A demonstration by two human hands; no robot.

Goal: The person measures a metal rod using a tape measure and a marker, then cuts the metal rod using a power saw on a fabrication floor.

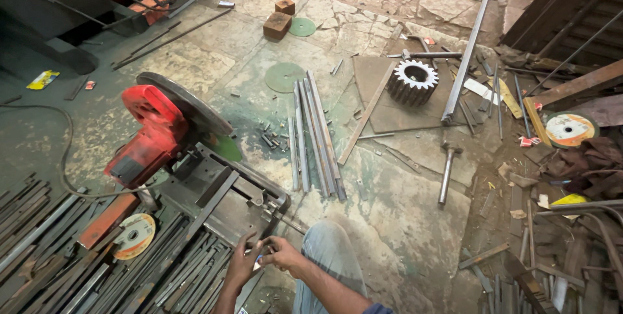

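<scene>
Stone floor (389,223): red chop saw (156,135) left; steel bars (315,135) centre; gear (414,82), hammer (446,171) right.

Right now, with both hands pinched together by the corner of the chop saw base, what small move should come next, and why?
Probably part the left hand and right hand slightly. They meet around something small and pale at the chop saw base corner, too hidden to identify; opening the grip would expose it.
</scene>
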